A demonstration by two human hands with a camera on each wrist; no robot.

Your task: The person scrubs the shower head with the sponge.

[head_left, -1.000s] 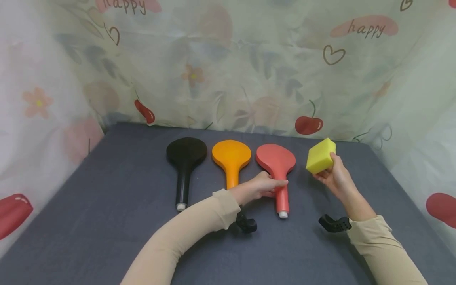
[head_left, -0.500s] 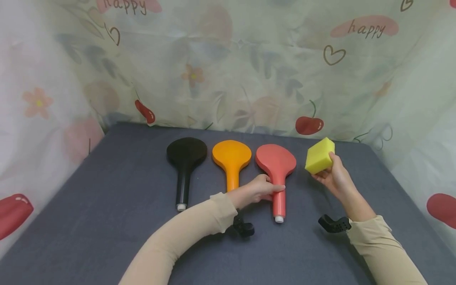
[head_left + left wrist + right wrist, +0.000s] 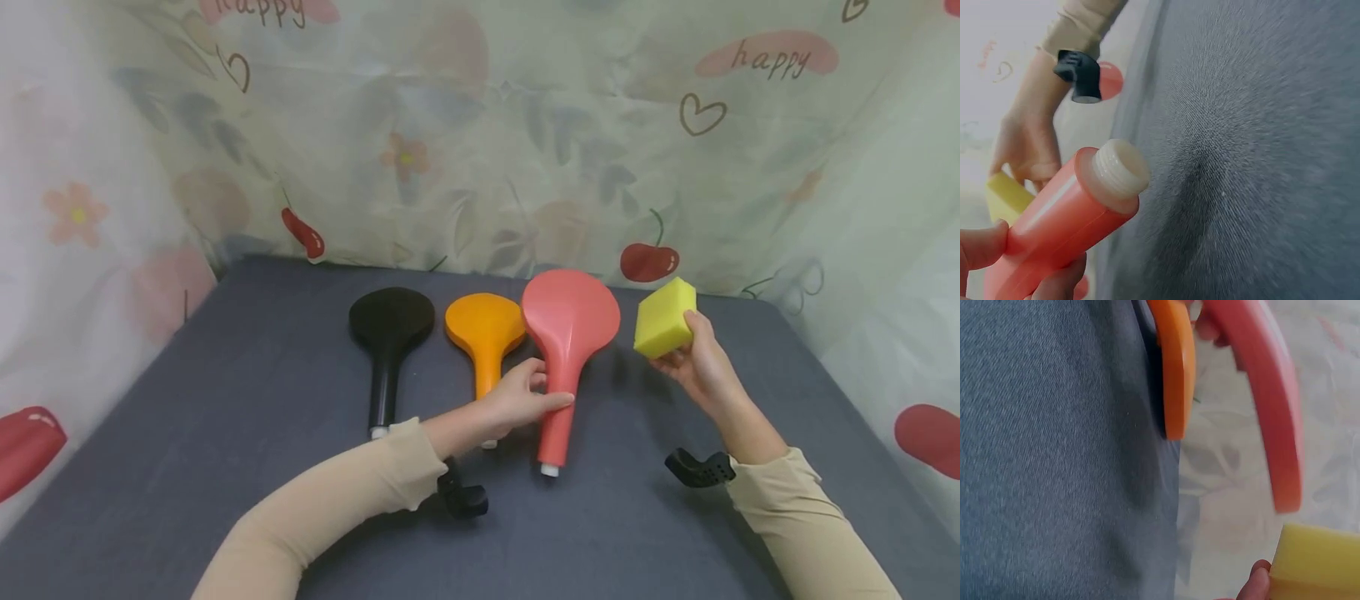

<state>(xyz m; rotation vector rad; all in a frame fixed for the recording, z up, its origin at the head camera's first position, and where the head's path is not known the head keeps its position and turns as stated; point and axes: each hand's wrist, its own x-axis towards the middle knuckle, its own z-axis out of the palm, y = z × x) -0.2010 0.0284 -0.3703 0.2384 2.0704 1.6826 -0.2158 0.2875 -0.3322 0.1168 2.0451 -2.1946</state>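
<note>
My left hand (image 3: 519, 403) grips a pink paddle (image 3: 572, 312) by its handle, thumb across the front. The paddle is raised off the table, its round head up and its white end down. In the left wrist view that end is a threaded white neck (image 3: 1121, 169). My right hand (image 3: 708, 367) holds a yellow sponge (image 3: 664, 320) at its lower right side, above the table. The right wrist view has the sponge (image 3: 1319, 562) just below the tip of the pink paddle (image 3: 1269, 400), with a small gap between them.
An orange paddle (image 3: 485, 321) lies left of the pink one, its handle partly behind my left hand. Farther left lies a black paddle (image 3: 392, 321). A dark grey cloth (image 3: 225, 400) covers the table. Patterned curtains (image 3: 450, 125) hang behind and at both sides.
My left hand has lifted the pink paddle off the table and drawn it leftward and nearer. The right hand with the sponge has shifted slightly left and up.
</note>
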